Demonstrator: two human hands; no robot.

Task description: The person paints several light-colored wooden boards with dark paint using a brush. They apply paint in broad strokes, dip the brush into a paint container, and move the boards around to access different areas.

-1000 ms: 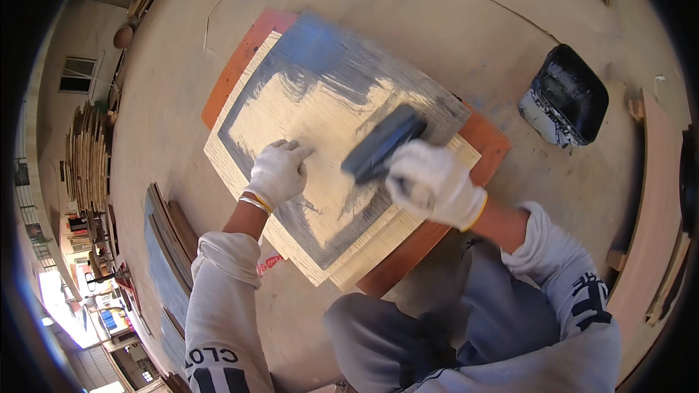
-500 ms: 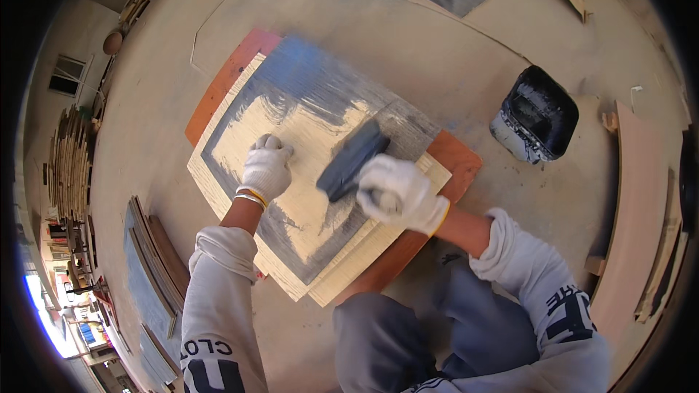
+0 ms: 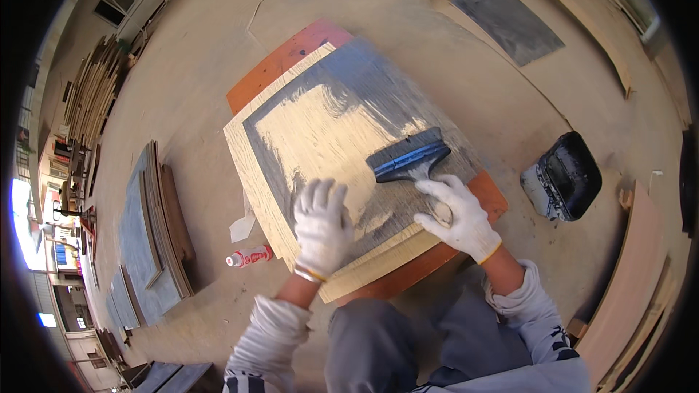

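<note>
Your left hand (image 3: 322, 227) had shifted from the panel's middle to over its lower-left side, its fingers uncurled and empty, and the wide brush (image 3: 410, 158) had turned to show its blue band. Largest, the wood panel (image 3: 320, 131) lay over a red-brown board (image 3: 271, 75), dark streaks framing its pale centre. Long, even, overlapping strokes along the grain would likely have kept streaks down. Your sleeves (image 3: 271, 331) bore partly visible dark print. Off to the right stood a smeared bucket (image 3: 540, 191). Your right hand (image 3: 460, 220) was at the brush's handle; I cannot tell whether its fingers gripped it. The brush lay over the panel's right part. Smallest, a red-and-white bottle (image 3: 249, 256) carried a printed label.
</note>
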